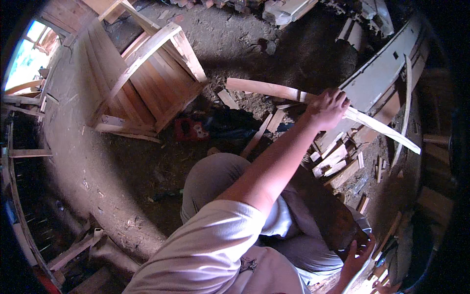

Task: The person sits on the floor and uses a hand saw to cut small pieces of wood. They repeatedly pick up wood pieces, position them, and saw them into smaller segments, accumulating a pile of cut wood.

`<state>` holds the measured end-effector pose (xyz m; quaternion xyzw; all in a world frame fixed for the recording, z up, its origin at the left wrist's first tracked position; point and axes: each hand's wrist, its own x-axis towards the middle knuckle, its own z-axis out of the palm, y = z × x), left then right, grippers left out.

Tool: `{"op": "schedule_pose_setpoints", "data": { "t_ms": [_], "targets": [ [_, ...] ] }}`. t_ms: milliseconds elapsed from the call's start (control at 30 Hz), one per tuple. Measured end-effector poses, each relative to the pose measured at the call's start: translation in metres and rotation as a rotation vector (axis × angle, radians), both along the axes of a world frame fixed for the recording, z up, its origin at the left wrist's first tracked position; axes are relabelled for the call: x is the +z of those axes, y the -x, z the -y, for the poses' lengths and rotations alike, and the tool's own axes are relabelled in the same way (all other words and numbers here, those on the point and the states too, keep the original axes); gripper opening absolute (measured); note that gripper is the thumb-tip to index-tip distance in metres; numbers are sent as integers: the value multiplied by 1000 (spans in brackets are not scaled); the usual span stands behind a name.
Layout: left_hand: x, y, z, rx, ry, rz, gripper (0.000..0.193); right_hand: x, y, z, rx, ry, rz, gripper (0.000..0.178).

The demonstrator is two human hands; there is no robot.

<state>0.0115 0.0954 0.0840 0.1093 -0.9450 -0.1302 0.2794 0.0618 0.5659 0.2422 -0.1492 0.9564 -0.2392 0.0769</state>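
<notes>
My left hand [329, 109] reaches forward, its fingers closed around a long, pale wooden strip [264, 89]. The strip slants across the view, its left end higher than its right. Low at the right, my right hand [357, 255] has its fingers curled at the near end of a broad, flat, dark brown piece [325, 208]. That piece lies along my bent leg in shadow, and its exact kind is hard to make out. Below the strip are several wood offcuts [335, 159] on the ground.
A slatted wooden frame [152, 83] stands at the upper left. At the right, a long grey board [377, 66] slants beside a thin upright-looking strip [408, 103]. A red object [190, 130] and dark cloth [230, 122] lie on the dirt floor [107, 181]. More timber lines the left edge.
</notes>
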Motion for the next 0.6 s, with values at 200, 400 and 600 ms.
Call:
{"op": "schedule_pose_setpoints", "data": {
  "t_ms": [200, 400, 600],
  "targets": [
    [-3, 7, -7, -5, 32, -38, 51, 11, 11, 6, 191, -74, -138, 82],
    [-10, 8, -7, -9, 43, -71, 45, 11, 21, -10, -92, 550, 420, 72],
    [-13, 15, -5, -14, -105, -73, 34, 45, -35, 65, -114, 505, 535, 74]
  ]
}}
